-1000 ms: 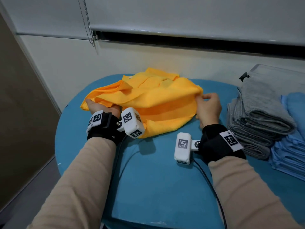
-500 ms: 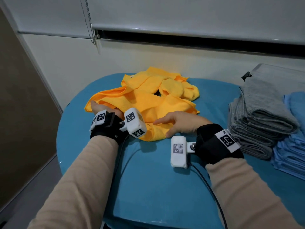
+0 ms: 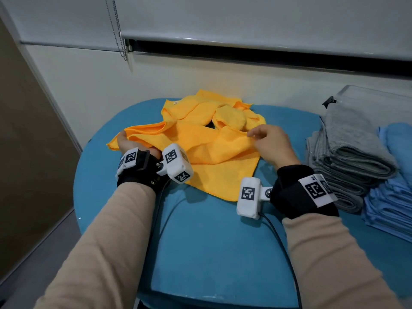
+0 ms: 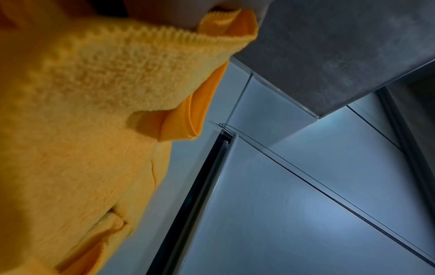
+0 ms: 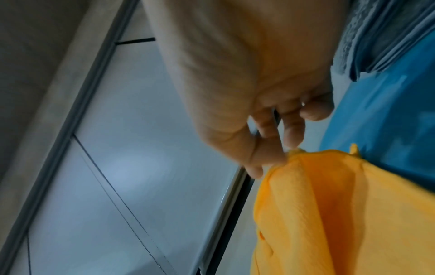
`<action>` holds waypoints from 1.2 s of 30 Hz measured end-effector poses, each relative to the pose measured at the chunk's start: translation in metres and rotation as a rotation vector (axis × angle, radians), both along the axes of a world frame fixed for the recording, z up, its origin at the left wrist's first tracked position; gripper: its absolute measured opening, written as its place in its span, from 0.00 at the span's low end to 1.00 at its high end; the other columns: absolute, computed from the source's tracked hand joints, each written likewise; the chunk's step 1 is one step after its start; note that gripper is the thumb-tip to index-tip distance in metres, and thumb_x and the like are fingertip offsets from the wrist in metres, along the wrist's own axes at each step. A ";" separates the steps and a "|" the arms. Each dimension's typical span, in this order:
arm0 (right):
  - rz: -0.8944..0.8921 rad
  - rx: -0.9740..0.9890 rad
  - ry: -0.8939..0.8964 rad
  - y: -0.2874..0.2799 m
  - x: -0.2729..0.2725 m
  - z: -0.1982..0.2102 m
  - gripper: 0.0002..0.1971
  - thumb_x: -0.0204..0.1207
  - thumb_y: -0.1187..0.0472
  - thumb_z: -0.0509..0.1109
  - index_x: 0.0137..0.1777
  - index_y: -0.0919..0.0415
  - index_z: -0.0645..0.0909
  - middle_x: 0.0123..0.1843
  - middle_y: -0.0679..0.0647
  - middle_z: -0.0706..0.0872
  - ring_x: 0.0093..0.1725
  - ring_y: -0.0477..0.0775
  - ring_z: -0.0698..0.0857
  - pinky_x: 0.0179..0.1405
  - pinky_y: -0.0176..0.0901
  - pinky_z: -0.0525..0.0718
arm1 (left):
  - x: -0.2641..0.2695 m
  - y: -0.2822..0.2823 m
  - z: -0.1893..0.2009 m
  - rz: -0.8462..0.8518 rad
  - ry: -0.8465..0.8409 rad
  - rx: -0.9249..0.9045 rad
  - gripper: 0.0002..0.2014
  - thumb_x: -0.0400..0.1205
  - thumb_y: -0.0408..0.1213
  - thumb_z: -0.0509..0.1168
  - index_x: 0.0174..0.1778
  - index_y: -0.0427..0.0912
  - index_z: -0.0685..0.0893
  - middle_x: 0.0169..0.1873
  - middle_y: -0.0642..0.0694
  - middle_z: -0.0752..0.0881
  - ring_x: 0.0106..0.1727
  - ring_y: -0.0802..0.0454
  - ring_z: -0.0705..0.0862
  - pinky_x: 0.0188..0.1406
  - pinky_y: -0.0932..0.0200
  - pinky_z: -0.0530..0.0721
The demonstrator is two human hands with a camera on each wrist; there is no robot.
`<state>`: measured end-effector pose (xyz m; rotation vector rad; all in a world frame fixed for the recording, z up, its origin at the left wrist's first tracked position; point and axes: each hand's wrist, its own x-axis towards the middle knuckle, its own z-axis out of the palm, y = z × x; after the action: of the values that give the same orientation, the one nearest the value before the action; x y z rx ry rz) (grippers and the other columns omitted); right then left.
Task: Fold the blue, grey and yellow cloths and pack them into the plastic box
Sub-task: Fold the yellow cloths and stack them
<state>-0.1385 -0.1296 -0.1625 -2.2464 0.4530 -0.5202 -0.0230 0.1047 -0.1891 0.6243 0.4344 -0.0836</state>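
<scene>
Right hand (image 3: 273, 144) moved rightward, fingers (image 5: 263, 160) pinching yellow cloth (image 3: 207, 150) edge

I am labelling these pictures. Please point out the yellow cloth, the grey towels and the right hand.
yellow cloth (image 3: 214, 150): head view, middle of top layer.
grey towels (image 3: 356, 139): head view, top towel.
right hand (image 3: 273, 144): head view, back of hand.

cloth (image 3: 200, 150) on table (image 3: 211, 253), folded stacks (image 3: 356, 157) right

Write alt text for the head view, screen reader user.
A person's left hand and right hand each grip an edge of a crumpled yellow cloth on a round blue table. Folded grey cloths and blue cloths are stacked at the right.
</scene>
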 end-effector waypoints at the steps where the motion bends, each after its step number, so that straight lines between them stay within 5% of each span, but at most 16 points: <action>1: -0.017 -0.002 -0.005 0.000 0.001 -0.001 0.18 0.74 0.69 0.65 0.61 0.53 0.82 0.66 0.56 0.76 0.57 0.52 0.77 0.52 0.40 0.74 | 0.002 0.003 -0.002 0.003 -0.020 0.024 0.19 0.81 0.56 0.56 0.44 0.43 0.80 0.47 0.41 0.86 0.50 0.44 0.85 0.45 0.54 0.81; 3: 0.021 0.027 0.040 0.002 0.000 -0.002 0.28 0.74 0.62 0.71 0.75 0.55 0.72 0.73 0.58 0.69 0.65 0.54 0.75 0.59 0.41 0.73 | 0.003 0.006 -0.002 0.045 0.001 0.132 0.18 0.73 0.54 0.66 0.47 0.42 0.81 0.45 0.41 0.88 0.48 0.43 0.87 0.49 0.49 0.83; 5: 0.078 0.076 0.083 0.004 0.001 -0.004 0.33 0.73 0.56 0.76 0.77 0.57 0.69 0.68 0.55 0.76 0.67 0.54 0.75 0.64 0.44 0.73 | 0.010 0.010 -0.001 0.147 0.058 0.279 0.28 0.61 0.51 0.73 0.54 0.44 0.78 0.43 0.44 0.86 0.45 0.43 0.87 0.48 0.46 0.83; 8: 0.184 0.103 0.096 0.006 0.003 -0.006 0.23 0.70 0.58 0.78 0.65 0.61 0.82 0.42 0.43 0.77 0.47 0.44 0.78 0.51 0.37 0.76 | 0.003 0.010 0.010 0.259 0.144 0.651 0.48 0.66 0.47 0.75 0.79 0.47 0.57 0.69 0.41 0.74 0.62 0.43 0.81 0.61 0.53 0.75; 11: 0.238 0.101 -0.014 0.010 0.001 -0.003 0.09 0.70 0.68 0.73 0.48 0.55 0.87 0.45 0.46 0.82 0.50 0.44 0.77 0.40 0.29 0.73 | 0.007 0.009 0.010 0.419 0.098 0.897 0.52 0.69 0.44 0.75 0.83 0.45 0.47 0.78 0.42 0.56 0.73 0.46 0.70 0.69 0.56 0.69; 14: 0.225 0.054 -0.068 0.010 0.000 -0.001 0.12 0.71 0.70 0.70 0.45 0.52 0.86 0.53 0.49 0.83 0.54 0.43 0.77 0.40 0.24 0.72 | 0.005 0.007 0.011 0.479 0.019 1.175 0.47 0.69 0.43 0.73 0.82 0.46 0.55 0.79 0.43 0.55 0.77 0.45 0.64 0.76 0.49 0.62; 17: 0.256 0.118 -0.068 0.011 0.000 -0.003 0.11 0.75 0.68 0.69 0.43 0.50 0.85 0.45 0.48 0.83 0.41 0.42 0.79 0.35 0.28 0.74 | 0.005 -0.005 0.017 0.473 -0.339 1.159 0.29 0.72 0.35 0.70 0.71 0.42 0.74 0.69 0.43 0.71 0.64 0.49 0.75 0.62 0.63 0.72; 20: 0.254 0.257 -0.132 0.012 -0.001 0.000 0.14 0.76 0.68 0.66 0.40 0.47 0.85 0.39 0.51 0.82 0.33 0.47 0.83 0.30 0.35 0.79 | -0.002 -0.018 0.024 0.097 -0.680 1.008 0.17 0.73 0.29 0.71 0.57 0.41 0.83 0.45 0.47 0.83 0.46 0.51 0.81 0.42 0.62 0.79; 24: 0.309 0.401 -0.229 0.014 -0.001 0.002 0.15 0.76 0.71 0.64 0.40 0.53 0.88 0.47 0.52 0.87 0.53 0.52 0.83 0.54 0.47 0.83 | -0.023 -0.039 0.026 -0.714 -0.865 1.087 0.24 0.75 0.23 0.70 0.64 0.48 0.79 0.59 0.49 0.81 0.59 0.49 0.81 0.56 0.55 0.81; 26: 0.320 0.498 -0.247 0.013 -0.001 0.002 0.14 0.78 0.71 0.61 0.43 0.57 0.88 0.49 0.53 0.87 0.54 0.53 0.84 0.57 0.47 0.84 | -0.030 -0.044 0.023 -0.981 -0.895 1.079 0.27 0.73 0.24 0.70 0.66 0.51 0.78 0.62 0.52 0.82 0.66 0.48 0.79 0.64 0.51 0.79; 31: 0.245 0.568 -0.181 0.007 0.000 -0.002 0.08 0.80 0.62 0.65 0.56 0.56 0.83 0.52 0.56 0.87 0.38 0.50 0.88 0.41 0.44 0.86 | -0.035 -0.042 0.022 -1.208 -0.889 1.044 0.26 0.65 0.50 0.73 0.59 0.69 0.78 0.59 0.63 0.81 0.65 0.63 0.77 0.69 0.56 0.72; 33: 0.135 0.486 -0.200 0.003 0.004 -0.005 0.12 0.75 0.62 0.70 0.58 0.54 0.83 0.48 0.53 0.86 0.26 0.44 0.83 0.27 0.37 0.80 | -0.036 -0.044 0.023 -1.331 -0.887 1.058 0.19 0.64 0.48 0.76 0.52 0.66 0.86 0.57 0.65 0.83 0.64 0.67 0.77 0.69 0.61 0.70; 36: -0.101 0.355 -0.288 -0.006 0.009 -0.008 0.13 0.71 0.63 0.72 0.56 0.54 0.84 0.43 0.51 0.82 0.37 0.46 0.80 0.36 0.42 0.77 | -0.039 -0.049 0.021 -1.525 -0.891 1.176 0.10 0.69 0.41 0.76 0.44 0.58 0.91 0.63 0.65 0.80 0.71 0.67 0.72 0.73 0.62 0.63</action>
<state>-0.1293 -0.1361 -0.1703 -1.7839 0.4697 -0.7419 -0.0618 0.0556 -0.1683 1.9236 -1.0531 -1.0007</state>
